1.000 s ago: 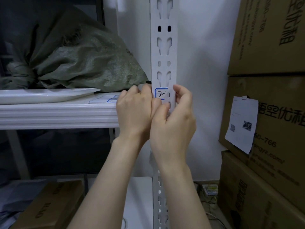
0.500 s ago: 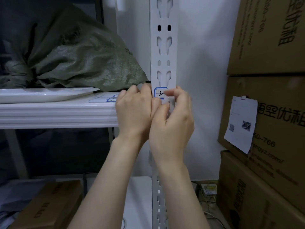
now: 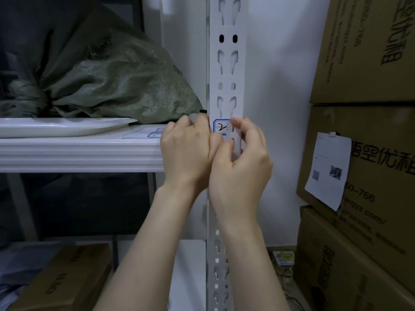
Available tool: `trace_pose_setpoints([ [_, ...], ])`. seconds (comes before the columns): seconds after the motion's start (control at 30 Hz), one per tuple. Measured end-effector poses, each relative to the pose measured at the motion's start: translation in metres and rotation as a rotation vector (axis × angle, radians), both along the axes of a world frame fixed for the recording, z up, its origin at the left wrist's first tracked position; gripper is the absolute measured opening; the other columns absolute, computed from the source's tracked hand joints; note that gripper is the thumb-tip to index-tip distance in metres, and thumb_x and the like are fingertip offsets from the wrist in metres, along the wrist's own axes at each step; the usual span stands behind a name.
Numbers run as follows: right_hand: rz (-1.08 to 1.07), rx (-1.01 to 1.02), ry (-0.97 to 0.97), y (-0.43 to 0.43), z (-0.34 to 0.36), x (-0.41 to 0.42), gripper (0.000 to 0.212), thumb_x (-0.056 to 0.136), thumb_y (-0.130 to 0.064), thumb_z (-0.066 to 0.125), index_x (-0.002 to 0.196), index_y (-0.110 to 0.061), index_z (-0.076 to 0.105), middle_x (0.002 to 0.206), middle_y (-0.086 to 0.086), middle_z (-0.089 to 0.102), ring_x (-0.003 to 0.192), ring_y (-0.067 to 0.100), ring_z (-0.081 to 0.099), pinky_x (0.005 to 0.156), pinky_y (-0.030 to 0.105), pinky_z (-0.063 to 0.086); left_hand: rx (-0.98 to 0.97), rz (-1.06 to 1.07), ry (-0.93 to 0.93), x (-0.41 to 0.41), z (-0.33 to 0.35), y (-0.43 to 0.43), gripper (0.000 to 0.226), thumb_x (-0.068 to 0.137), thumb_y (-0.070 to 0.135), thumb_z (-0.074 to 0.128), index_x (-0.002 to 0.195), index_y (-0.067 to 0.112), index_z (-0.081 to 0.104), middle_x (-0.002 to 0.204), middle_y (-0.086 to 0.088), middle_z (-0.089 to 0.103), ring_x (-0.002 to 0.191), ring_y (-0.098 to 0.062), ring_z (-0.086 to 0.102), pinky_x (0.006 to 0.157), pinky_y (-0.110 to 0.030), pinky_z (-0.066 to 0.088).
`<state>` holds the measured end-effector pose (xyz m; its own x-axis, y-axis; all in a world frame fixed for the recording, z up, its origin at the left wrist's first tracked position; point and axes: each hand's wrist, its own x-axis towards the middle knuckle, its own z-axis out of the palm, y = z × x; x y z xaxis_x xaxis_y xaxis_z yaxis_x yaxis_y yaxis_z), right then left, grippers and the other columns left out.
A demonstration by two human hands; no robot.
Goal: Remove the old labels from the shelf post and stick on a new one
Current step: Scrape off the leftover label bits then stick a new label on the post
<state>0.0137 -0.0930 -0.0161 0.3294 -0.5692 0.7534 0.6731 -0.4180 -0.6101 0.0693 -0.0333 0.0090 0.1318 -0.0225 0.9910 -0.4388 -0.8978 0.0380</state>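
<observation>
The white shelf post (image 3: 227,70), punched with slots and holes, rises up the middle of the view. A small label (image 3: 220,126) with a blue border and a handwritten "2" is stuck on it at shelf height. My right hand (image 3: 243,162) has its index fingertip on the label's right edge and its thumb just below, pinching there. My left hand (image 3: 186,151) is curled into a fist against the post's left edge, thumb beside the label's lower left corner. Its palm is hidden.
The white shelf (image 3: 78,151) at left carries a white plate (image 3: 62,127), a green woven sack (image 3: 116,86) and a sheet of blue-bordered labels (image 3: 155,134). Stacked cardboard boxes (image 3: 368,52) fill the right side, with a paper slip (image 3: 327,171) stuck on one. Another box (image 3: 65,281) lies low left.
My right index finger slid left from the post's right edge onto the label's right side, covering part of it. My left hand has stayed put.
</observation>
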Motion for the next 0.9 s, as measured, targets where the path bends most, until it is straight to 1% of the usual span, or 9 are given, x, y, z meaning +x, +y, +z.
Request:
trace_pose_setpoints([
  [0.07, 0.006, 0.000, 0.012, 0.0003, -0.0009, 0.0012, 0.027, 0.089, -0.012, 0.051, 0.109, -0.018, 0.068, 0.129, -0.005, 0.060, 0.119, 0.009, 0.057, 0.092, 0.035, 0.054, 0.000, -0.015, -0.004, -0.0006, 0.0004, -0.0001, 0.025, 0.078, 0.026, 0.041, 0.066, 0.008, 0.053, 0.053, -0.011, 0.049, 0.055, -0.018, 0.027, 0.059, -0.034, 0.018],
  [0.13, -0.009, -0.002, 0.021, 0.0033, -0.0010, 0.0009, 0.028, 0.088, -0.018, 0.046, 0.096, -0.019, 0.073, 0.133, -0.007, 0.057, 0.118, 0.009, 0.057, 0.091, 0.029, 0.051, 0.011, 0.002, -0.014, 0.0006, 0.0004, 0.0003, 0.023, 0.078, 0.026, 0.046, 0.065, 0.008, 0.053, 0.052, -0.010, 0.049, 0.055, -0.018, 0.027, 0.059, -0.033, 0.018],
  [0.2, -0.026, -0.011, 0.014, 0.0060, -0.0014, 0.0000, 0.029, 0.088, -0.019, 0.043, 0.093, -0.018, 0.072, 0.134, -0.006, 0.056, 0.119, 0.011, 0.056, 0.090, 0.030, 0.050, 0.020, 0.013, -0.019, 0.0020, 0.0006, 0.0014, 0.021, 0.078, 0.026, 0.049, 0.064, 0.009, 0.051, 0.051, -0.008, 0.047, 0.055, -0.018, 0.027, 0.059, -0.032, 0.018],
  [0.3, -0.031, -0.014, 0.013, 0.0050, -0.0017, 0.0004, 0.020, 0.091, -0.015, 0.047, 0.106, -0.018, 0.059, 0.123, -0.005, 0.059, 0.114, 0.011, 0.058, 0.083, 0.039, 0.055, 0.025, 0.021, -0.025, 0.0018, 0.0018, 0.0015, 0.022, 0.077, 0.028, 0.046, 0.064, 0.010, 0.050, 0.051, -0.007, 0.045, 0.054, -0.017, 0.025, 0.058, -0.031, 0.014],
  [0.37, -0.035, -0.019, 0.020, 0.0047, -0.0014, 0.0008, 0.027, 0.093, -0.014, 0.050, 0.119, -0.018, 0.052, 0.119, -0.006, 0.060, 0.108, 0.010, 0.059, 0.079, 0.039, 0.056, 0.031, 0.036, -0.033, 0.0011, 0.0010, 0.0007, 0.021, 0.075, 0.026, 0.050, 0.063, 0.009, 0.050, 0.050, -0.007, 0.045, 0.053, -0.017, 0.025, 0.057, -0.032, 0.013],
  [0.4, -0.037, -0.019, 0.019, 0.0051, -0.0009, 0.0010, 0.031, 0.093, -0.015, 0.050, 0.123, -0.018, 0.051, 0.121, -0.006, 0.060, 0.110, 0.010, 0.059, 0.081, 0.038, 0.056, 0.032, 0.037, -0.036, 0.0013, 0.0006, 0.0004, 0.020, 0.075, 0.025, 0.052, 0.063, 0.009, 0.050, 0.049, -0.007, 0.044, 0.054, -0.017, 0.024, 0.057, -0.032, 0.014],
  [0.5, -0.054, -0.029, 0.012, 0.0065, 0.0001, 0.0003, 0.036, 0.088, -0.019, 0.046, 0.123, -0.018, 0.057, 0.127, -0.006, 0.060, 0.120, 0.009, 0.055, 0.096, 0.025, 0.048, 0.030, 0.034, -0.026, 0.0013, 0.0008, 0.0010, 0.020, 0.075, 0.024, 0.056, 0.063, 0.009, 0.051, 0.050, -0.006, 0.043, 0.053, -0.017, 0.024, 0.057, -0.032, 0.014],
  [0.67, -0.038, -0.025, 0.013, 0.0038, 0.0004, -0.0003, 0.036, 0.088, -0.012, 0.049, 0.122, -0.016, 0.061, 0.127, -0.006, 0.061, 0.124, 0.008, 0.053, 0.096, 0.018, 0.042, 0.017, 0.013, -0.020, -0.0004, 0.0017, -0.0001, 0.025, 0.076, 0.028, 0.042, 0.063, 0.008, 0.051, 0.050, -0.007, 0.042, 0.054, -0.018, 0.024, 0.058, -0.032, 0.011],
  [0.9, -0.029, -0.021, 0.007, 0.0034, 0.0005, 0.0000, 0.036, 0.086, -0.020, 0.046, 0.117, -0.017, 0.064, 0.128, -0.006, 0.061, 0.123, 0.009, 0.054, 0.096, 0.033, 0.051, 0.018, 0.015, -0.021, 0.0007, 0.0009, 0.0002, 0.025, 0.076, 0.028, 0.042, 0.064, 0.008, 0.052, 0.050, -0.009, 0.047, 0.055, -0.018, 0.025, 0.058, -0.033, 0.017],
])
